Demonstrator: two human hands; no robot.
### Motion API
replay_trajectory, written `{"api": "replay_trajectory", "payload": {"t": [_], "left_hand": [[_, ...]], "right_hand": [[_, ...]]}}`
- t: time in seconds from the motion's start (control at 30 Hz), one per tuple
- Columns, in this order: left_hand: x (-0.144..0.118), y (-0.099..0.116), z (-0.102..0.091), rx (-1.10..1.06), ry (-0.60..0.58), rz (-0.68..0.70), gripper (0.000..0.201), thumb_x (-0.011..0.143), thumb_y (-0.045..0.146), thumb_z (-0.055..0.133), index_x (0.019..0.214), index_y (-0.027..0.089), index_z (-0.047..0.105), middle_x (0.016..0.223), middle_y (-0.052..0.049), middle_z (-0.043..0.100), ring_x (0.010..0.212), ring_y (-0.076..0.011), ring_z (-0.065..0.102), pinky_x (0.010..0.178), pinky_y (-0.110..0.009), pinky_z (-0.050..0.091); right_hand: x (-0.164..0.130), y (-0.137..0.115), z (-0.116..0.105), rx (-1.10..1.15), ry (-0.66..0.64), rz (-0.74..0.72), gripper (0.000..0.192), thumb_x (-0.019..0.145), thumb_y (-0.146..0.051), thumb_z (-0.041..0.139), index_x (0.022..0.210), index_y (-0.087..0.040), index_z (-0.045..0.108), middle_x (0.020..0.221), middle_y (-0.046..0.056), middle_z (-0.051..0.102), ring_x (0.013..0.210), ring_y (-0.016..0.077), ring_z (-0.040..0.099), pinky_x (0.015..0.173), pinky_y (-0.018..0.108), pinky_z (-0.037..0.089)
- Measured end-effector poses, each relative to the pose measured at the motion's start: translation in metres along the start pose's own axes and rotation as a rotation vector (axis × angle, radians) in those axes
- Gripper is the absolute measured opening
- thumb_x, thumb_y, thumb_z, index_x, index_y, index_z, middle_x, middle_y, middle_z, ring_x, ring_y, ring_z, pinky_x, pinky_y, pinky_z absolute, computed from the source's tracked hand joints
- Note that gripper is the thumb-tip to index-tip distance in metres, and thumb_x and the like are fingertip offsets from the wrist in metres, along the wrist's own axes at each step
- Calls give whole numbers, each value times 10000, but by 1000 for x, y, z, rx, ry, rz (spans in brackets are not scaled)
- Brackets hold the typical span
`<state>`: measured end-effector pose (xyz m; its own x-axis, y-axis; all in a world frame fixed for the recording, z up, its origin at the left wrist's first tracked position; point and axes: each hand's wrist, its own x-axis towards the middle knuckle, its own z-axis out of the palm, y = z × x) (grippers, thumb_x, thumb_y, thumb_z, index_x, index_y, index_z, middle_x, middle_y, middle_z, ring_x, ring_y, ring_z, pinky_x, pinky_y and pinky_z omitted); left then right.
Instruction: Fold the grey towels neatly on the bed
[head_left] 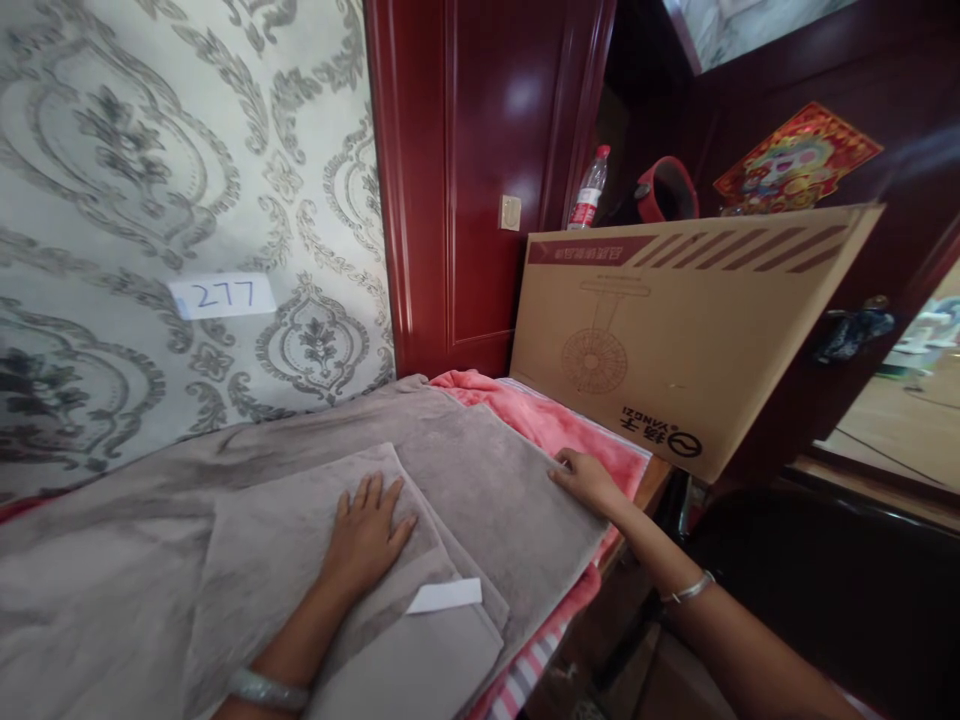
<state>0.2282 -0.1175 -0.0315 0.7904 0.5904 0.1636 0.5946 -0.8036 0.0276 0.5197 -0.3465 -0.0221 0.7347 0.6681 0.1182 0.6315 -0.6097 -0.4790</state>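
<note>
Grey towel [480, 480] under both hands.

A pink blanket [555, 420] covers the raised surface beside the wallpapered wall. On the blanket lies a grey towel [480, 480], and a large cardboard box [675, 330] stands at the blanket's far right edge.
</note>
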Motion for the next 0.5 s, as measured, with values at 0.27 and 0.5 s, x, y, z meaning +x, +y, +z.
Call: {"api": "replay_trajectory", "payload": {"t": [0.27,0.5], "left_hand": [[-2,1,-2,17,-35,-16,630,963,475,393,1530,200,383,1621,-166,286,1515,-330,224,1209,-557,188],[-4,-2,0,-16,-31,-21,639,951,481,397,1530,209,385,1624,-154,278,1519,-319,211,1218,-557,171]], "right_hand": [[38,-38,12,17,39,-205,531,819,-95,541,1345,-149,592,1350,141,620,1256,249,564,1068,358,411],[105,-108,36,61,9,-402,508,828,-61,492,1290,-204,650,1378,68,610,1330,243,489,1134,348,353]]}}
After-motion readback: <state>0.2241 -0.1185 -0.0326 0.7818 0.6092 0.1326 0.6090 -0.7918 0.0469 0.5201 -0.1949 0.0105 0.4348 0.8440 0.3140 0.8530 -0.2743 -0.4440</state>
